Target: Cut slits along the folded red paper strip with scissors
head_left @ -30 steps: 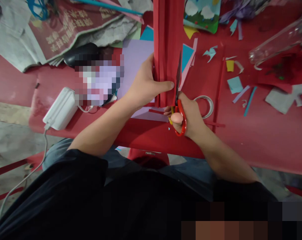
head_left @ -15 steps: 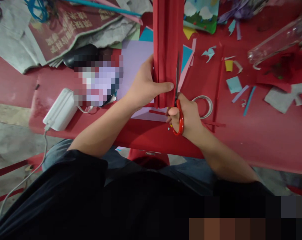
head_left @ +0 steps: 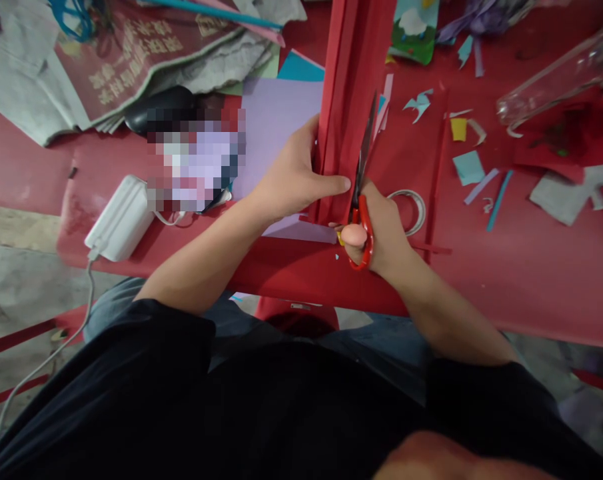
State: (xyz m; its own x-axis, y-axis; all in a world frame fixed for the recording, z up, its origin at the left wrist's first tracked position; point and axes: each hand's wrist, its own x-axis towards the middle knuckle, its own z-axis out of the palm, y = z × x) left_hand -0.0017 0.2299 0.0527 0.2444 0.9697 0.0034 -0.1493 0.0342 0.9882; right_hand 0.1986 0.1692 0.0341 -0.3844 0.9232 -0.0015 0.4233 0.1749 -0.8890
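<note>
A long folded red paper [head_left: 348, 87] runs up from the near side of the table to the top edge of the view. My left hand [head_left: 296, 175] grips its lower left part, the thumb lying across the front. In my right hand [head_left: 378, 223] are red-handled scissors [head_left: 364, 150], blades pointing up along the paper's right side. Whether the blades touch the paper is hard to tell. Purple paper [head_left: 276, 120] lies flat beneath and to the left, with a blue sheet [head_left: 300, 70] beyond it.
On the red table [head_left: 506, 273], a tape roll [head_left: 414, 210] sits right of the scissors. Paper scraps [head_left: 468, 168] and a clear bottle [head_left: 551, 83] lie farther right. Left are a white power bank [head_left: 120, 219], a black object [head_left: 161, 110] and newspaper [head_left: 126, 60].
The red paper has shifted right and now leans to the right at its top. My right hand and the scissors have moved slightly right, with the blades tilted more.
</note>
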